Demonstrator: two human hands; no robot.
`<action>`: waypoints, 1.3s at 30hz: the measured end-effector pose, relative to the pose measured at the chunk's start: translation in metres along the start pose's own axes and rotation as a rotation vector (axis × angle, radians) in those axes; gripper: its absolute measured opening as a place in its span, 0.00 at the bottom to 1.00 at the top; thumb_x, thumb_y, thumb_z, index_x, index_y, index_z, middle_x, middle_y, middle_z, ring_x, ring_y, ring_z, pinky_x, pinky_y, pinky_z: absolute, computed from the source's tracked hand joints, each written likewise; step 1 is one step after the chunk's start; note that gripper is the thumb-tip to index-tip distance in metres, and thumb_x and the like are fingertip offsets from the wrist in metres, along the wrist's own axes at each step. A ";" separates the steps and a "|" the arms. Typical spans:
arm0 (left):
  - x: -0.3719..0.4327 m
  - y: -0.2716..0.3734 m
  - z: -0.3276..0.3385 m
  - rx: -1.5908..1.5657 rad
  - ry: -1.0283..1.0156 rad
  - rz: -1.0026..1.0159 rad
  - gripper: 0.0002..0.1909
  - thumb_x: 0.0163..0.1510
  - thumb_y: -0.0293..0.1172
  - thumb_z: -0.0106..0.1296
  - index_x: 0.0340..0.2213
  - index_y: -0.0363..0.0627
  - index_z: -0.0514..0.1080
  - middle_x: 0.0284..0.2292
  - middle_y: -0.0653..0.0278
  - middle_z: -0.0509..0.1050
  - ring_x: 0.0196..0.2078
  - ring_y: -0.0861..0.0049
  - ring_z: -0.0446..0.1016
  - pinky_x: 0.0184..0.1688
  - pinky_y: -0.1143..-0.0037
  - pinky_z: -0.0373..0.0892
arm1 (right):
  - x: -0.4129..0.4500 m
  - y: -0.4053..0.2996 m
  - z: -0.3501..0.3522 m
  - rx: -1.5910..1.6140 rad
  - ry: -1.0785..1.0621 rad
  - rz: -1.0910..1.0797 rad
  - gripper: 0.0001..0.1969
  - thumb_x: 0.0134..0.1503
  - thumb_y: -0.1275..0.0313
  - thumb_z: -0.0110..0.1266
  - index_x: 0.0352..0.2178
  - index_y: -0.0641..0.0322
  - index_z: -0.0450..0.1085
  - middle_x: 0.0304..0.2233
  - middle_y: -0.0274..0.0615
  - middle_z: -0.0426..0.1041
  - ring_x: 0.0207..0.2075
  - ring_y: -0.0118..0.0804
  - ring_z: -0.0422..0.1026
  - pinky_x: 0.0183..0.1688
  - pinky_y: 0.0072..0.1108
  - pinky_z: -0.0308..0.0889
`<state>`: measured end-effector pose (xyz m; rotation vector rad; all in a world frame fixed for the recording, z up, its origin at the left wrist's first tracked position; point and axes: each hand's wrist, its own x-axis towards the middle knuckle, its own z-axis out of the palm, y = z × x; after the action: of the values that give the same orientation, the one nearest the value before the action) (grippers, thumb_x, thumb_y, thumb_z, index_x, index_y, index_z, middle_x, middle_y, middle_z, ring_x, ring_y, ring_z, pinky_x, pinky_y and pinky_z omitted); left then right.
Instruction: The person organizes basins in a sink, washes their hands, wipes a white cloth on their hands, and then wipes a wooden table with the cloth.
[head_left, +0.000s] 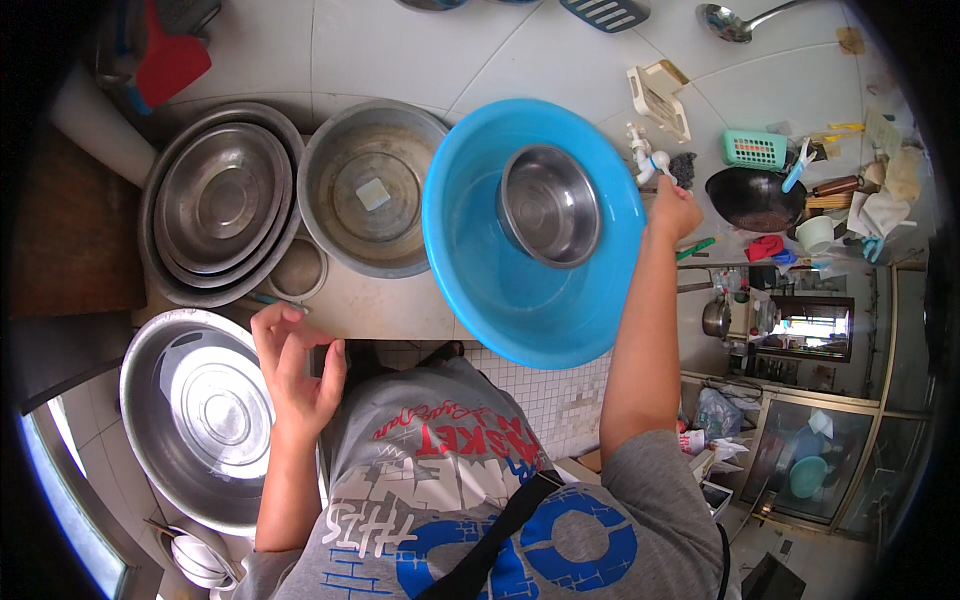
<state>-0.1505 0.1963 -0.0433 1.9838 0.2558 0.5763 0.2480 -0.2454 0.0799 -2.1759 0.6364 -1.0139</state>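
My right hand (672, 211) grips the handle of a white plastic wall tap (643, 154) at the rim of a large blue plastic basin (469, 292). Inside that basin a smaller stainless steel bowl (551, 206) sits tilted. My left hand (300, 367) is raised, holding nothing, its fingers loosely bent and apart. Beside it stands a wide metal basin (150, 420) with a bright reflection inside. A worn metal basin (352, 135) with a pale square in its bottom adjoins the blue one. Farther left are nested metal basins (225, 202).
A small round strainer (298, 268) lies on the counter (375, 304). A soap rack (660, 105) is fixed above the tap. To the right are a black wok (754, 199) and a green basket (754, 148). Bowls with chopsticks (199, 562) stand lower left.
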 end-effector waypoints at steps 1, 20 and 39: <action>0.001 0.000 0.000 0.003 0.000 0.000 0.07 0.54 0.21 0.67 0.36 0.38 0.80 0.52 0.46 0.67 0.52 0.55 0.74 0.55 0.63 0.73 | -0.002 -0.004 -0.002 -0.006 0.001 -0.001 0.18 0.51 0.63 0.79 0.28 0.69 0.83 0.30 0.46 0.86 0.32 0.41 0.83 0.42 0.36 0.77; 0.002 -0.004 0.003 0.002 0.006 0.005 0.08 0.54 0.20 0.67 0.36 0.38 0.80 0.52 0.47 0.67 0.50 0.57 0.74 0.55 0.64 0.73 | 0.044 0.045 -0.020 0.169 -0.095 -0.236 0.13 0.55 0.68 0.76 0.30 0.63 0.77 0.29 0.34 0.79 0.31 0.29 0.75 0.37 0.27 0.72; -0.031 0.079 0.093 0.235 0.219 0.077 0.10 0.54 0.16 0.67 0.37 0.38 0.77 0.53 0.49 0.68 0.48 0.61 0.73 0.48 0.67 0.73 | 0.135 0.141 -0.060 0.029 -0.854 -0.340 0.16 0.58 0.65 0.79 0.38 0.61 0.77 0.45 0.36 0.79 0.47 0.33 0.78 0.50 0.28 0.73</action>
<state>-0.1361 0.0742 -0.0172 2.1639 0.3987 0.8478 0.2573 -0.4493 0.0722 -2.4424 -0.1495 -0.1593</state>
